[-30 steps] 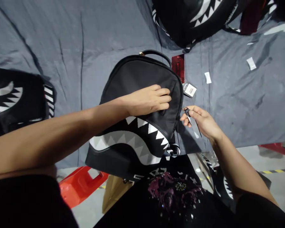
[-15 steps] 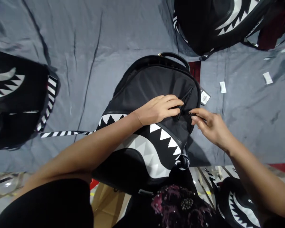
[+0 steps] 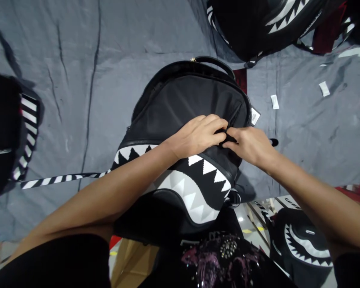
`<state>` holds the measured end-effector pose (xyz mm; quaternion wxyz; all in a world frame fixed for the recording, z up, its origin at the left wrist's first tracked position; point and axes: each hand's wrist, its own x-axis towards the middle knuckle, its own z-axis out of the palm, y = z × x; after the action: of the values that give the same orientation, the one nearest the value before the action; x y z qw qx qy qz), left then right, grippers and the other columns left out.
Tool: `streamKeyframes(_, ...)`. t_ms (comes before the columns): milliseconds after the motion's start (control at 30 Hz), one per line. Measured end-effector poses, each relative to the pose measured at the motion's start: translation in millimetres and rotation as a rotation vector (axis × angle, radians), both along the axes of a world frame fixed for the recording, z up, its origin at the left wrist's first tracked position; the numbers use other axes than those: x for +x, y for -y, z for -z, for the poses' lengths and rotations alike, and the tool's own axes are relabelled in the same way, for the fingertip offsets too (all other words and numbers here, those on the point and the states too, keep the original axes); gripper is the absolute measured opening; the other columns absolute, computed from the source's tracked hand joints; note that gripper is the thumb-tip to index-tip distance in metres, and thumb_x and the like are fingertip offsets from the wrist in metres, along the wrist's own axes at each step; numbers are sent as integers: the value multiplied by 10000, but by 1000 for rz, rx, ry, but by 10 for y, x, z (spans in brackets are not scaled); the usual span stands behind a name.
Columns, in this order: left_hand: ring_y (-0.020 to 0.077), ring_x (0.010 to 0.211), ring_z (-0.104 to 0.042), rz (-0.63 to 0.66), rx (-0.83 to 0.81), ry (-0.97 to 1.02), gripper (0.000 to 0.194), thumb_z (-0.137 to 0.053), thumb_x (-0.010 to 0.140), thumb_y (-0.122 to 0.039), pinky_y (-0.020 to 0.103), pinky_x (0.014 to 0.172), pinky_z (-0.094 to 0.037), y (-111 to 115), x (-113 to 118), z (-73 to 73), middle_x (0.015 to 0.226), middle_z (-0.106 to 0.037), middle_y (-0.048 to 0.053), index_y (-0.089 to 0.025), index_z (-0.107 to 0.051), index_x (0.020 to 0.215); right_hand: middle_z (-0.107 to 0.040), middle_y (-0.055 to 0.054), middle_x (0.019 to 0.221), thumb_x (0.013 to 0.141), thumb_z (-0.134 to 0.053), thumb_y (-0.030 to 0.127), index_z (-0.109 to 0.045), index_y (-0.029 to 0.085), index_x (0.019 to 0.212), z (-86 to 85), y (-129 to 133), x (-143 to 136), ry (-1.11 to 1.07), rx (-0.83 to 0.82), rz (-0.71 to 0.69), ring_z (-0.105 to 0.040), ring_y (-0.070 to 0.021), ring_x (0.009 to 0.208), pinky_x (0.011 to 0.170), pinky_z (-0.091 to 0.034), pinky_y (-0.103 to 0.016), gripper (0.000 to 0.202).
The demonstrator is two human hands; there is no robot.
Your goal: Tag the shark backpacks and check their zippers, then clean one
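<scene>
A black backpack (image 3: pixel 180 100) with a white-and-grey shark-mouth print lies in front of me, its top compartment gaping and its carry handle (image 3: pixel 216 62) at the top. My left hand (image 3: pixel 199 134) rests on the front panel, its curled fingers closed on a fold of the black fabric. Right beside it, my right hand (image 3: pixel 247 144) pinches something dark at that same fold; what exactly is hidden by the fingers. A white tag (image 3: pixel 255 116) sticks out at the bag's right edge.
Another black backpack (image 3: pixel 243 28) lies at the upper right, and one (image 3: pixel 3 120) at the left edge with a striped strap. Small white packets (image 3: pixel 275 101) lie on the grey cloth (image 3: pixel 123 36). Below right is a further shark-print bag (image 3: pixel 303 240); a cardboard box (image 3: pixel 135 260) stands below.
My right hand has moved left, from the bag's right edge to my left hand's fingertips. My left hand stays on the front panel. The view has shifted slightly.
</scene>
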<state>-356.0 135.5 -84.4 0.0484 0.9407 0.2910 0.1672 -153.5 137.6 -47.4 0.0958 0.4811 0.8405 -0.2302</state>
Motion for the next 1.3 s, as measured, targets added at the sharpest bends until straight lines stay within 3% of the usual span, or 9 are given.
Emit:
streamKeyframes(167,191,966,-555,-38,-51,-72,282,-371,992,-222,329,737,-431,45,-20,-76,1103,-594,66,-199,-647,1042,-672,-46,757,856,-542,306,-658,190,947,74,-7,-1,-75,37,22,-596,-200,681,574,-296,-299,188)
streamKeyframes(433,213,955,-547,-120,-92,-27,285,-368,988,-217,334,731,-435,26,56,-120,1102,-595,94,-177,-647,1032,-653,-49,827,859,-550,248,-608,194,918,116,-84,78,-262,101,255,-594,-203,733,649,-378,-310,99)
streamKeyframes(600,198,921,-552,-141,-84,-10,239,-422,975,-238,319,716,-450,34,63,6,1087,-602,78,-203,-655,1014,-616,-4,787,793,-682,295,-559,212,1004,98,-202,305,-437,-203,234,-567,-174,702,647,-422,-301,259)
streamKeyframes(667,184,899,-556,-150,-92,44,222,-442,968,-239,305,719,-461,32,58,52,1050,-609,71,-195,-659,980,-623,-2,824,824,-628,264,-549,223,1023,44,-243,392,-484,-332,193,-577,-166,735,661,-445,-291,218)
streamKeyframes(767,163,861,-562,-158,-100,101,223,-438,964,-203,286,721,-471,27,62,83,986,-615,57,-189,-659,938,-624,5,753,883,-497,204,-605,229,853,-67,-328,440,-398,-428,131,-581,-148,695,643,-443,-279,115)
streamKeyframes(900,148,854,-574,-154,-126,175,220,-439,967,-191,269,741,-479,26,68,88,947,-620,50,-185,-659,950,-613,26,651,877,-530,194,-677,245,811,-135,-475,324,-320,-464,89,-557,-129,583,589,-418,-277,169)
streamKeyframes(1067,148,828,-582,-154,-140,218,246,-421,982,-225,277,746,-485,28,54,128,901,-631,49,-181,-660,941,-617,30,612,844,-630,282,-680,252,772,-8,-670,112,-291,-612,-24,-530,-112,497,521,-384,-268,92)
streamKeyframes(1167,150,837,-593,-149,-142,235,246,-415,985,-222,278,747,-486,27,40,183,890,-646,40,-178,-649,922,-585,28,567,822,-646,278,-675,245,721,32,-721,-2,-206,-542,-82,-528,-119,506,531,-373,-272,111)
streamKeyframes(1300,155,858,-589,-133,-139,190,257,-397,979,-184,279,734,-484,29,15,246,901,-649,43,-175,-650,933,-581,9,609,774,-654,212,-688,242,709,-16,-638,-176,53,-240,-102,-555,-156,619,566,-335,-283,80)
